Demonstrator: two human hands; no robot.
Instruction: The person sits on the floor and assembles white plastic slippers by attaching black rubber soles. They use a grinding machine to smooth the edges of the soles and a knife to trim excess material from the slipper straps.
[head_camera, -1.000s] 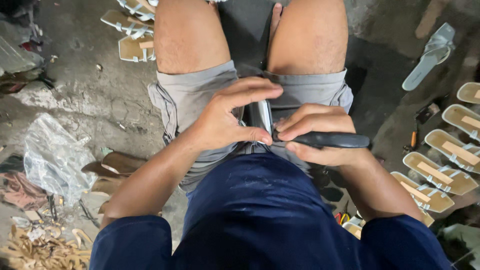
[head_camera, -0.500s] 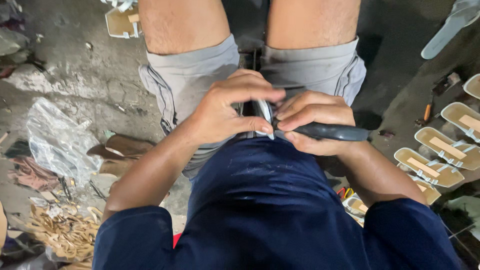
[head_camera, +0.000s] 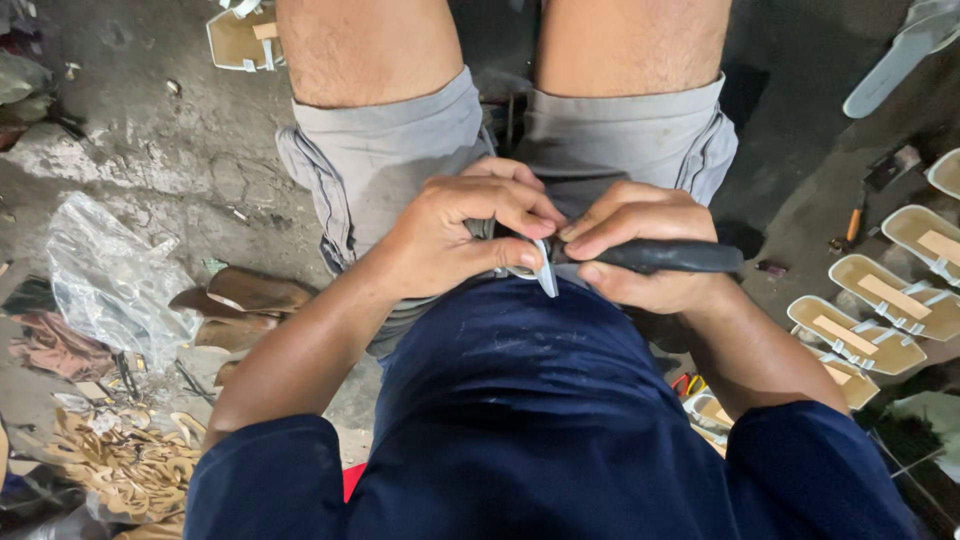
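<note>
Two bare hands meet in the lap of a seated person in a dark blue shirt and grey shorts (head_camera: 400, 150), seen from above. The left hand (head_camera: 450, 240) curls its fingers (head_camera: 520, 205) shut around a small pale piece (head_camera: 520, 270), pinched between thumb and forefinger just above the hem of the shirt. The right hand (head_camera: 640, 245) is closed around a tool with a black handle (head_camera: 670, 257); its short pale blade (head_camera: 546, 275) points down and touches the piece where the two hands meet.

To do this cut well, it seems wise to keep the piece braced firmly against the thigh, keep the thumb clear of the edge, and draw the blade in short, controlled strokes away from the fingers.

Further out, on the dirty concrete floor (head_camera: 170, 130), a crumpled clear plastic bag (head_camera: 110, 280) lies to the left, with brown soles (head_camera: 245, 295) beside it and a heap of tan offcuts (head_camera: 120, 465) nearer the shoulder. To the right, a row of unfinished beige sandals (head_camera: 860, 340) runs towards the frame edge, and a pale slipper (head_camera: 900, 50) lies at the top corner.

Most of the held piece is hidden by the fingers, so its shape cannot be told. The sandals at the right edge are cut off.
</note>
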